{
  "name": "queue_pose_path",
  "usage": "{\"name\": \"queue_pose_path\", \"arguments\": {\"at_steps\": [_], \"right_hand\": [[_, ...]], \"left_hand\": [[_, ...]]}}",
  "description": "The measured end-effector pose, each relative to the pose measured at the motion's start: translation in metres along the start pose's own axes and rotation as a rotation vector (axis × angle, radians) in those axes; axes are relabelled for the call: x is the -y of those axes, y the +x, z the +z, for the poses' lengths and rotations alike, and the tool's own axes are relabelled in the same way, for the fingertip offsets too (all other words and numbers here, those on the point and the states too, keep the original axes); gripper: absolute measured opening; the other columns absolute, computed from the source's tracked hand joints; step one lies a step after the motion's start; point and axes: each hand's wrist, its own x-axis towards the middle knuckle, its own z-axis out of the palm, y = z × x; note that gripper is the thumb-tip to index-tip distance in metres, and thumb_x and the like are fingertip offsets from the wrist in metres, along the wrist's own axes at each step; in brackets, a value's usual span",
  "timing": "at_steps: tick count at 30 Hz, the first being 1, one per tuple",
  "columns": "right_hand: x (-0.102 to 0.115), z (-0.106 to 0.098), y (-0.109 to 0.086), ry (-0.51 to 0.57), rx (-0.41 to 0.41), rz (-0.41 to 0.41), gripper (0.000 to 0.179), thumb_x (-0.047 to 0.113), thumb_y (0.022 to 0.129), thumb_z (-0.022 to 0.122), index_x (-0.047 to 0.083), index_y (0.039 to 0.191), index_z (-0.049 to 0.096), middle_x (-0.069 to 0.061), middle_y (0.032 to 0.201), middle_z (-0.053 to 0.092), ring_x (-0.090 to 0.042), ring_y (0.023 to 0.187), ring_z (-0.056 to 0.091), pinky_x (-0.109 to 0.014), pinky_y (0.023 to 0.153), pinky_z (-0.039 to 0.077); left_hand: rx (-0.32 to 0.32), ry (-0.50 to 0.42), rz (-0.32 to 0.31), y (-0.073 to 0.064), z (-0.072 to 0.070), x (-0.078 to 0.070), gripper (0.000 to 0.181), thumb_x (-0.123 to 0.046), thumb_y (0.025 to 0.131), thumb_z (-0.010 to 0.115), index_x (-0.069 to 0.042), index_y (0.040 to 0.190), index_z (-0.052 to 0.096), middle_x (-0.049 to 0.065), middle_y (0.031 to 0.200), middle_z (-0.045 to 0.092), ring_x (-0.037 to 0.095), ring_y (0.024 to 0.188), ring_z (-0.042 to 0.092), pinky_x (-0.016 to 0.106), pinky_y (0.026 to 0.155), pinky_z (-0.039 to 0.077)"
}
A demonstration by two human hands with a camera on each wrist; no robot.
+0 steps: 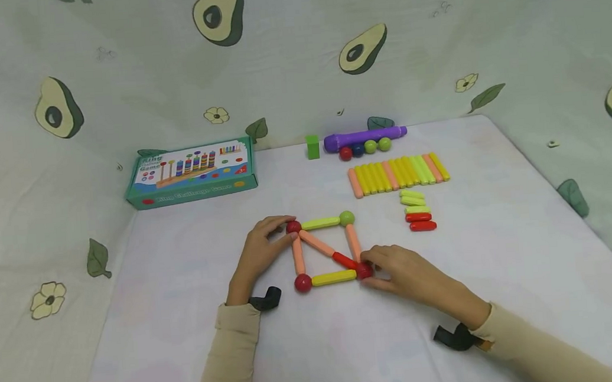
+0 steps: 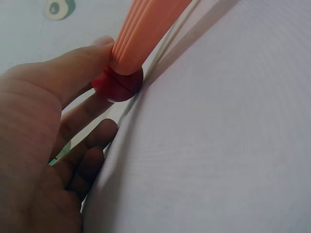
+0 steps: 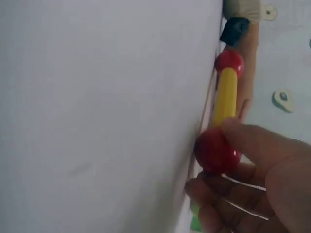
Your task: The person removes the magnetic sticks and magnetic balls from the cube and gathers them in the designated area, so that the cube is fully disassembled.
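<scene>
A square frame of sticks and balls lies on the white table. My left hand (image 1: 261, 247) pinches the red ball (image 1: 294, 227) at its far left corner; the left wrist view shows an orange stick (image 2: 146, 34) joined there. With thumb and fingers, my right hand (image 1: 403, 272) grips the near right red ball (image 1: 363, 270). A diagonal of an orange stick (image 1: 316, 243) and a short red stick (image 1: 345, 260) runs between those two corners. Yellow sticks (image 1: 334, 278) form the near and far sides. Another red ball (image 1: 303, 283) and a green ball (image 1: 347, 218) mark the other corners.
Behind the frame lies a row of yellow, orange and green sticks (image 1: 401, 174), with short green and red sticks (image 1: 418, 217) in front. A purple baton-like thing (image 1: 365, 138), several balls (image 1: 370, 146), a green block (image 1: 312, 147) and a game box (image 1: 193, 172) line the back.
</scene>
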Motion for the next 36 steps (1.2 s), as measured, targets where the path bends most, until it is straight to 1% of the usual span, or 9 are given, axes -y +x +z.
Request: {"name": "queue_pose_path", "arguments": {"at_steps": [3, 6, 11, 17, 22, 27, 30, 34, 36], "right_hand": [[0.004, 0.007, 0.003, 0.025, -0.039, -0.011, 0.029, 0.018, 0.083, 0.081, 0.008, 0.107, 0.067, 0.006, 0.087, 0.058, -0.009, 0.077, 0.054, -0.022, 0.068, 0.052], [0.008, 0.01, 0.008, 0.04, -0.046, -0.026, 0.025, 0.012, 0.08, 0.077, 0.005, 0.103, 0.069, 0.005, 0.085, 0.056, -0.008, 0.075, 0.051, -0.019, 0.066, 0.049], [0.01, 0.012, 0.007, -0.003, -0.014, -0.029, 0.019, 0.014, 0.077, 0.078, 0.007, 0.093, 0.072, 0.006, 0.082, 0.056, -0.007, 0.074, 0.048, -0.02, 0.065, 0.048], [0.009, 0.002, -0.006, -0.025, 0.041, -0.005, 0.02, 0.021, 0.078, 0.08, 0.012, 0.095, 0.075, 0.01, 0.084, 0.055, -0.005, 0.075, 0.047, -0.022, 0.066, 0.047], [0.005, 0.001, -0.011, -0.02, 0.021, -0.011, 0.021, 0.021, 0.079, 0.079, 0.013, 0.098, 0.074, 0.009, 0.09, 0.059, -0.005, 0.079, 0.051, -0.022, 0.069, 0.05], [0.003, 0.012, -0.01, 0.086, 0.006, 0.029, 0.021, 0.015, 0.083, 0.073, 0.011, 0.104, 0.073, 0.006, 0.105, 0.061, -0.003, 0.079, 0.054, -0.017, 0.066, 0.051], [0.003, 0.018, -0.008, 0.129, -0.025, 0.026, 0.02, 0.011, 0.083, 0.073, 0.009, 0.102, 0.074, 0.007, 0.101, 0.058, -0.002, 0.075, 0.052, -0.015, 0.061, 0.047], [0.004, 0.025, -0.005, 0.113, -0.075, -0.013, 0.014, 0.009, 0.083, 0.075, 0.009, 0.097, 0.076, 0.006, 0.095, 0.057, -0.003, 0.074, 0.052, -0.014, 0.061, 0.047], [0.006, 0.024, -0.006, 0.118, -0.085, -0.001, 0.012, 0.01, 0.084, 0.077, 0.011, 0.096, 0.076, 0.005, 0.095, 0.057, -0.003, 0.075, 0.053, -0.015, 0.062, 0.048]], "left_hand": [[0.001, 0.0, -0.005, 0.002, -0.001, -0.002, 0.036, -0.046, 0.092, 0.071, -0.039, 0.127, 0.067, -0.018, 0.126, 0.06, 0.01, 0.109, 0.054, 0.04, 0.097, 0.046], [0.002, -0.009, -0.013, 0.002, -0.002, -0.003, 0.034, -0.045, 0.093, 0.07, -0.038, 0.126, 0.068, -0.017, 0.127, 0.061, 0.011, 0.111, 0.055, 0.043, 0.099, 0.045], [0.014, -0.024, -0.017, 0.003, 0.001, -0.003, 0.033, -0.046, 0.094, 0.069, -0.038, 0.125, 0.068, -0.016, 0.127, 0.062, 0.012, 0.112, 0.055, 0.044, 0.099, 0.045], [0.027, -0.02, -0.006, 0.001, 0.006, -0.001, 0.034, -0.048, 0.093, 0.069, -0.037, 0.125, 0.069, -0.016, 0.124, 0.062, 0.011, 0.11, 0.054, 0.041, 0.097, 0.046], [0.009, -0.002, 0.007, 0.0, 0.004, -0.001, 0.033, -0.047, 0.092, 0.07, -0.037, 0.124, 0.069, -0.017, 0.123, 0.063, 0.01, 0.109, 0.054, 0.04, 0.096, 0.047], [0.014, 0.004, 0.015, 0.001, 0.001, -0.001, 0.035, -0.047, 0.093, 0.069, -0.035, 0.126, 0.069, -0.015, 0.125, 0.063, 0.011, 0.112, 0.054, 0.042, 0.097, 0.046], [0.009, 0.008, 0.007, 0.0, 0.001, 0.0, 0.036, -0.049, 0.093, 0.068, -0.036, 0.126, 0.069, -0.015, 0.126, 0.063, 0.012, 0.113, 0.054, 0.043, 0.098, 0.046], [-0.001, 0.02, -0.015, -0.001, 0.001, 0.001, 0.035, -0.052, 0.092, 0.067, -0.039, 0.125, 0.068, -0.019, 0.126, 0.061, 0.009, 0.112, 0.053, 0.042, 0.098, 0.045], [0.005, 0.016, -0.009, 0.0, 0.001, 0.001, 0.035, -0.052, 0.093, 0.067, -0.039, 0.125, 0.068, -0.019, 0.126, 0.061, 0.01, 0.112, 0.053, 0.041, 0.098, 0.045]]}}
